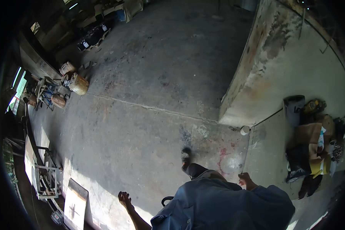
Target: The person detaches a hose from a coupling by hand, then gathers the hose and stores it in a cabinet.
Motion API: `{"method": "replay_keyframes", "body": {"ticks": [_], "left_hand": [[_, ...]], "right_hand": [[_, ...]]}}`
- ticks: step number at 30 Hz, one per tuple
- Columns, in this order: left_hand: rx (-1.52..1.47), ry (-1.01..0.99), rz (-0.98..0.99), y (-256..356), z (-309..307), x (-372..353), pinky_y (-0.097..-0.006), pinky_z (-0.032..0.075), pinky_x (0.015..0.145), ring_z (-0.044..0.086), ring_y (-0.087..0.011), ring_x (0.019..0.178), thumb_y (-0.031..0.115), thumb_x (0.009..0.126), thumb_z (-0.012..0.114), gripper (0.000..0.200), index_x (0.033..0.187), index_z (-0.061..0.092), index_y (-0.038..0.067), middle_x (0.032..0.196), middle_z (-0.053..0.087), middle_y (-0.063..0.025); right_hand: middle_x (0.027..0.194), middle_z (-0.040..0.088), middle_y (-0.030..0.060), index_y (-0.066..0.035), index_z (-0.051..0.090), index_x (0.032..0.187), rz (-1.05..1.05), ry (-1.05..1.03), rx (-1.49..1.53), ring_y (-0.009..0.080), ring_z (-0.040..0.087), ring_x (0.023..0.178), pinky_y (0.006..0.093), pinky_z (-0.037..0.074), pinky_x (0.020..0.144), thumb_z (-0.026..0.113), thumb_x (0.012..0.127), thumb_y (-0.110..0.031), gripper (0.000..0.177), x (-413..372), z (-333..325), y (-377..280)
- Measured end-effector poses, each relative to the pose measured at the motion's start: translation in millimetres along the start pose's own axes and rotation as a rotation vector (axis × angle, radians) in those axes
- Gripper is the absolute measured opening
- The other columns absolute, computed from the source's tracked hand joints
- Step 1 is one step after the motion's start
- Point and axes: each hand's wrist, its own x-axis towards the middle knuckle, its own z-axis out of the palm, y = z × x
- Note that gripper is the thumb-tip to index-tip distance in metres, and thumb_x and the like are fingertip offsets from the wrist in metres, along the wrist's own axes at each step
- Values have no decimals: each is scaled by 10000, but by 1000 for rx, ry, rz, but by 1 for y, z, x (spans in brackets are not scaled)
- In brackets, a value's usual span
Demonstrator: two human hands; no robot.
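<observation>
My left hand (124, 199) hangs out to the left of my body above the concrete floor (142, 153). Its fingers are loosely bent and apart, with nothing visible in them. My right hand (247, 181) is close to my right side, its fingers curled in. Whether anything is inside that hand is hidden. A dark shoe (186, 157) shows on the floor ahead of my blue shirt (226, 205). Neither hand touches any object that I can see.
A stained wall (287, 65) juts out at the right, with a white cup-like container (245, 130) at its foot. Bags and cloths (308, 142) are piled at far right. Dirty jerrycans (79, 84), a metal frame (46, 180) and a leaning board (75, 205) are at left.
</observation>
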Motion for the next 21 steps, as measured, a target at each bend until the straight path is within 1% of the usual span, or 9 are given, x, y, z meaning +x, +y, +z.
{"method": "replay_keyframes", "body": {"ticks": [4, 5, 8, 11, 12, 14, 18, 20, 21], "left_hand": [[90, -253, -320, 15, 123, 17, -481, 444, 686, 600, -223, 832, 273, 803, 599, 349, 1137, 510, 223, 947, 594, -28], [17, -460, -277, -89, 139, 75, -482, 459, 671, 599, -223, 827, 294, 780, 617, 306, 1069, 542, 230, 917, 589, -19], [284, -531, -545, -39, 215, 64, -486, 448, 669, 588, -223, 825, 307, 785, 604, 294, 1063, 538, 236, 916, 585, -16], [349, -549, -605, 20, 281, 126, -491, 437, 667, 576, -224, 824, 320, 790, 591, 283, 1056, 534, 241, 914, 581, -12], [365, -549, -609, 43, 301, 156, -492, 433, 667, 573, -225, 823, 324, 792, 587, 280, 1054, 532, 243, 914, 579, -11], [388, -531, -585, 99, 342, 229, -495, 426, 665, 565, -225, 822, 333, 796, 578, 273, 1050, 530, 247, 913, 576, -9], [362, -472, -424, 253, 448, 395, -500, 411, 662, 550, -226, 820, 350, 803, 561, 260, 1041, 525, 255, 911, 570, -5], [338, -460, -270, 347, 527, 480, -503, 404, 661, 542, -227, 819, 359, 806, 552, 254, 1037, 522, 258, 910, 567, -2], [312, -468, -179, 393, 569, 517, -504, 400, 660, 538, -227, 819, 363, 808, 548, 251, 1035, 521, 260, 910, 566, -1]], "right_hand": [[771, 625, 125, -57, 554, 984, -153, -7, 7, 248, 639, 648, 402, 535, 541, 589, 861, -381, 349, 9, 21, -169], [780, 627, 108, -67, 564, 1000, -297, -13, 65, 210, 631, 630, 368, 530, 531, 588, 857, -390, 355, -7, 17, -230], [810, 644, 101, -40, 588, 1067, -662, 71, 61, 177, 632, 633, 309, 502, 517, 604, 852, -359, 384, 11, 15, -392], [902, 659, 139, -52, 618, 922, -948, 264, 20, 261, 637, 838, 370, 504, 761, 645, 825, -325, 291, 18, 8, -536], [902, 659, 139, -52, 618, 922, -931, 285, 41, 261, 637, 838, 370, 504, 761, 645, 825, -325, 291, 24, 2, -571], [833, 662, 122, -16, 576, 1097, -874, 307, 169, 163, 631, 641, 308, 492, 554, 613, 854, -304, 379, 34, -1, -617], [796, 660, 134, -16, 595, 1048, -776, 324, 22, 184, 638, 641, 321, 503, 581, 622, 841, -319, 368, 67, 4, -622], [769, 650, 126, -31, 620, 978, -681, 512, -71, 198, 636, 604, 332, 512, 552, 625, 823, -367, 370, 81, 27, -598], [749, 647, 119, -30, 620, 935, -223, 238, 286, 209, 635, 578, 352, 508, 512, 624, 817, -380, 369, 42, 20, -617]]}}
